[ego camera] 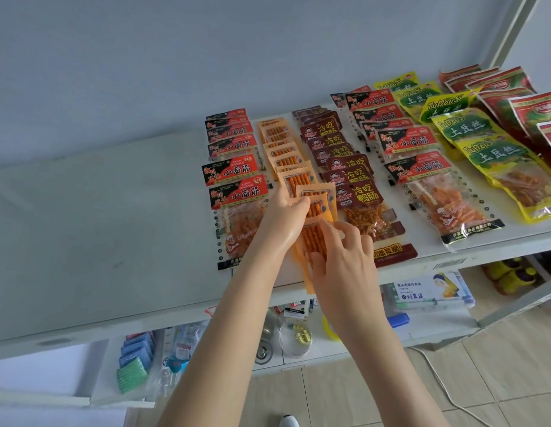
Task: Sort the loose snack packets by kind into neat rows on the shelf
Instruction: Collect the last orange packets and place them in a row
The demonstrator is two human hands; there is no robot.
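Orange packets (313, 245) beyond shelf (114, 226) front edge

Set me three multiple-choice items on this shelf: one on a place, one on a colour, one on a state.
1. The row of orange packets lies between: A) the leftmost red-black row and the maroon row; B) two blue rows; C) two white rows.
2. The TuDouSi packets are mainly: A) blue; B) yellow and green; C) white.
3. The left hand and right hand: A) both hold orange packets; B) hang empty; C) hold a bottle.
Answers: 1 A, those rows flank it. 2 B, yellow edges round green panels. 3 A, fingers of both curl on orange packets.
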